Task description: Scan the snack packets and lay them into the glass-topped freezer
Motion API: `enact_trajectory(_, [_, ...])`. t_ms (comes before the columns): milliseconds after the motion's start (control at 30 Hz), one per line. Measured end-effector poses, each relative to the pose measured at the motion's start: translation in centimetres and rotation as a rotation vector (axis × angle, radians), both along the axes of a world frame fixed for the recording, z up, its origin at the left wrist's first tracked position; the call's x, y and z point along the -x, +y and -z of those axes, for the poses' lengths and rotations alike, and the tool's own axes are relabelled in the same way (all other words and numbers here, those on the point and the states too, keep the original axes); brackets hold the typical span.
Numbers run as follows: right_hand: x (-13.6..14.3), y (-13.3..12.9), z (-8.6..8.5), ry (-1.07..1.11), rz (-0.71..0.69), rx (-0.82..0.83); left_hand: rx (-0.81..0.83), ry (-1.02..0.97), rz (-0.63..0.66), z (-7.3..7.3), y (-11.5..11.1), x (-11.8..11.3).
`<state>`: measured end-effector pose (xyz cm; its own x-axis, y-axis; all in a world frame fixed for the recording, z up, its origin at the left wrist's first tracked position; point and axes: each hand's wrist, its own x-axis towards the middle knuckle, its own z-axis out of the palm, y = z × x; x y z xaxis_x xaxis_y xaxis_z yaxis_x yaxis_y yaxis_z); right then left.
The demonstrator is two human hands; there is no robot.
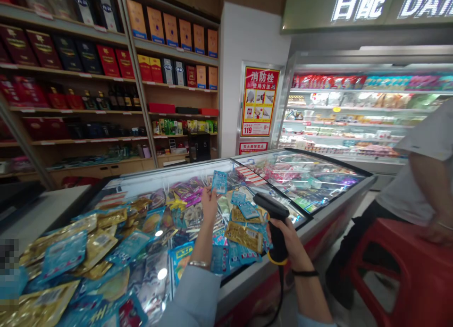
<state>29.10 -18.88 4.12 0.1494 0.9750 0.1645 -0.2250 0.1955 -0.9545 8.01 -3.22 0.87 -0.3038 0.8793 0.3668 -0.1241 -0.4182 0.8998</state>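
Between its fingers my left hand (209,205) holds up a small blue packet (220,181) above the freezer's glass top. My right hand (288,237) is wrapped round the handle of a black barcode scanner (278,223), whose head points left toward the packets. Just left of the scanner, gold packets (244,236) and blue packets (248,210) lie in a small pile on the glass. A larger heap of gold and blue packets (65,254) spreads over the left part of the freezer top.
The chest freezer (339,197) runs back to the right. A person in a light shirt (406,185) is at the right with a red plastic stool (406,256). Shelves of boxes (170,46) and a lit cooler (354,110) stand behind. The scanner's cable hangs down.
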Motion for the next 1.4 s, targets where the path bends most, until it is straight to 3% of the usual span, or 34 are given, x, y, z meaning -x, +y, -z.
enact_trajectory(533, [0.06,-0.36,0.02,-0.078,-0.068,-0.008,-0.061,-0.097,0.000,-0.30,-0.05,0.51])
enact_trajectory(1100, [-0.11,-0.35,0.43,-0.077,-0.128,0.037,-0.099,-0.069,-0.021,-0.86,-0.58,0.35])
enact_trajectory(1400, [-0.22,-0.33,0.34,-0.054,-0.083,0.004,-0.097,-0.075,-0.012,-0.79,-0.53,0.52])
